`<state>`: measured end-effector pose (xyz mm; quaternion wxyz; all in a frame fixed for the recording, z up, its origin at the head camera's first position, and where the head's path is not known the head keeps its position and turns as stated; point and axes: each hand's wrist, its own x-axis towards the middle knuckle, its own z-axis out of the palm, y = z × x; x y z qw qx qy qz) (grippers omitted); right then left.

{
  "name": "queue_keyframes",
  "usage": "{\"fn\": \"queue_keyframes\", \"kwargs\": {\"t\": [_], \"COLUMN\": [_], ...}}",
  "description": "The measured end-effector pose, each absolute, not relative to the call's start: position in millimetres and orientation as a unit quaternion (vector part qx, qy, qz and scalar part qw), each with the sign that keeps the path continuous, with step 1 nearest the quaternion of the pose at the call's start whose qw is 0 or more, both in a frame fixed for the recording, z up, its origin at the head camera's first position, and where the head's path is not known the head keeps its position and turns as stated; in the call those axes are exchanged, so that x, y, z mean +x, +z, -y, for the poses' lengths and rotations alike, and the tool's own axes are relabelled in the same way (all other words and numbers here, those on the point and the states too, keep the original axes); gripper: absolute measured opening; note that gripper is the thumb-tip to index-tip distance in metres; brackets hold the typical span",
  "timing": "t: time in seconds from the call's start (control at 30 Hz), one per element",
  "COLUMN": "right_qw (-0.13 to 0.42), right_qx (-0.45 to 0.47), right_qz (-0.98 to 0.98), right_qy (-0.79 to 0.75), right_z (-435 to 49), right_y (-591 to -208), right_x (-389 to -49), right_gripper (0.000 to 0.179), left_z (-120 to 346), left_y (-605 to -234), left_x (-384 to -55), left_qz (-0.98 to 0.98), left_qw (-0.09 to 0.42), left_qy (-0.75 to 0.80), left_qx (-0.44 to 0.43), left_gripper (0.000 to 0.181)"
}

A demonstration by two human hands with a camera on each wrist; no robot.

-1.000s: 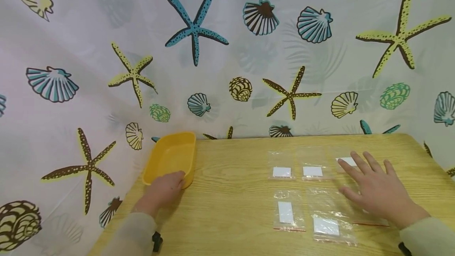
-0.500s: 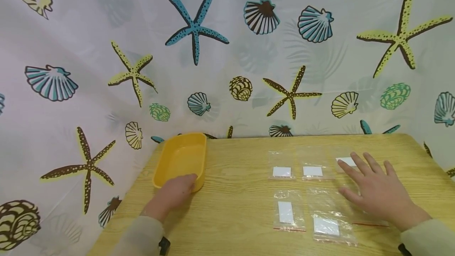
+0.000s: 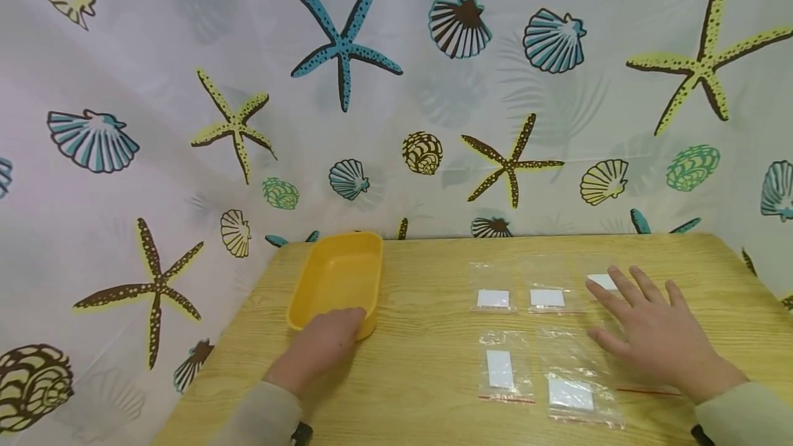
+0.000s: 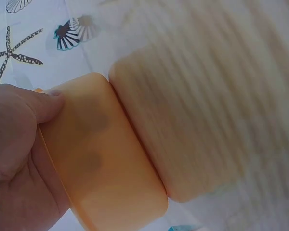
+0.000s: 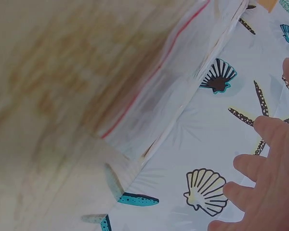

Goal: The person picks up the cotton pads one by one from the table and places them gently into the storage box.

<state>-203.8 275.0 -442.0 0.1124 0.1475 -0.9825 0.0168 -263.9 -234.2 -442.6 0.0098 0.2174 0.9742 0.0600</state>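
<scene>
A yellow plastic tray (image 3: 337,279) sits at the back left of the table, its inside bare. My left hand (image 3: 322,349) grips its near end, and the left wrist view shows the thumb (image 4: 48,106) pressed on the tray's outer wall (image 4: 103,159). On the right, my right hand (image 3: 663,339) is spread palm down over small clear zip bags, partly covering a bag (image 3: 602,283) in the back row and one in the front row. In the right wrist view, the fingers (image 5: 245,168) stretch out beside a bag with a red seal line (image 5: 156,77).
Several clear zip bags lie in two rows, with white slips inside, such as the upright slip (image 3: 500,369) and the wide slip (image 3: 570,394). A curtain (image 3: 396,88) printed with shells and starfish hangs behind the wooden table (image 3: 421,336) and along its sides.
My left hand has slid the yellow tray to the right along the back of the table. The right hand and the bags have stayed in place.
</scene>
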Motion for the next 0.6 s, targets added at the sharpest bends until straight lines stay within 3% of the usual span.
{"fn": "queue_keyframes", "kwargs": {"t": [0.6], "right_qw": [0.125], "right_qx": [0.157], "right_qz": [0.979], "right_qy": [0.018], "right_z": [-271.8], "right_y": [-443.7], "right_x": [-204.3], "right_gripper": [0.075], "left_z": [184.4], "left_y": [-442.0], "left_x": [-244.0], "left_qz": [-0.970], "left_qw": [0.056], "left_qy": [0.036], "left_qx": [0.236], "left_gripper": [0.013]}}
